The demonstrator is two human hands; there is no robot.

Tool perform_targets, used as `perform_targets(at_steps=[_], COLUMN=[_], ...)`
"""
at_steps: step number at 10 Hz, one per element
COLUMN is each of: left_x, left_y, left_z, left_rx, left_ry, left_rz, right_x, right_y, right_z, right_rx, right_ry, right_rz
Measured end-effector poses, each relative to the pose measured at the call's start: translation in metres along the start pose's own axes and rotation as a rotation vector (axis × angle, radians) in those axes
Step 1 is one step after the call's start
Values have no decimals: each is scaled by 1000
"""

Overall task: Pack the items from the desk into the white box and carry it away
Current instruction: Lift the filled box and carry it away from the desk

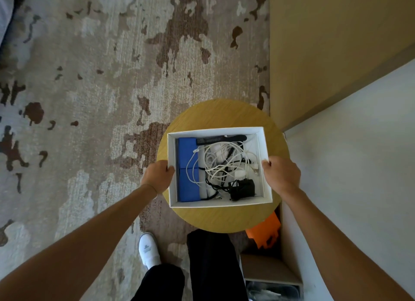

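Note:
The white box (pixel 265 147) sits over a round wooden stool top (pixel 213 114), seen from above. Inside it lie a blue flat case (pixel 187 165) on the left, a black comb (pixel 221 139) along the far wall, tangled white cables (pixel 221 163) in the middle and a black power adapter (pixel 242 188) at the near right. My left hand (pixel 157 177) grips the box's left wall, thumb over the rim. My right hand (pixel 281 174) grips the right wall the same way. Whether the box rests on the stool or hangs just above it, I cannot tell.
Patterned beige and brown carpet (pixel 89 76) spreads to the left and ahead. A tan wall panel (pixel 336 42) and white surface (pixel 359 154) stand at the right. Below the stool lie an orange object (pixel 265 233) and a cardboard box (pixel 269 269). My legs and a white slipper (pixel 149 251) are underneath.

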State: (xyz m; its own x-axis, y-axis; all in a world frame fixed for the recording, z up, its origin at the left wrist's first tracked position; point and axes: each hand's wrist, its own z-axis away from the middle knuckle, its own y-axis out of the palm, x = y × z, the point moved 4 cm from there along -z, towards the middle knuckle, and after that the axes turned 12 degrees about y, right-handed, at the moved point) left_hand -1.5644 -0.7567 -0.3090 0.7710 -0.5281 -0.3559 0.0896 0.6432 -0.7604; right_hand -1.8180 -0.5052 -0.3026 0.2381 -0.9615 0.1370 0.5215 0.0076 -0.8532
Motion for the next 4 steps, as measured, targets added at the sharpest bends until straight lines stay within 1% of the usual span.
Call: perform_targets(at_steps=[1, 2, 3, 4], left_x=[1, -3, -6, -30], left_y=[-1, -13, -28, -56], left_z=[-1, 9, 32, 64], left_rx=[33, 71, 150, 77], left_ry=[-5, -19, -33, 51], left_rz=[-11, -2, -62, -43], right_x=[-1, 2, 2, 19], right_y=[2, -4, -16, -51], right_z=[-1, 5, 17, 42], right_rx=[-8, 75, 218, 266], right_ry=[-3, 12, 54, 75], right_rz=[13, 72, 236, 221])
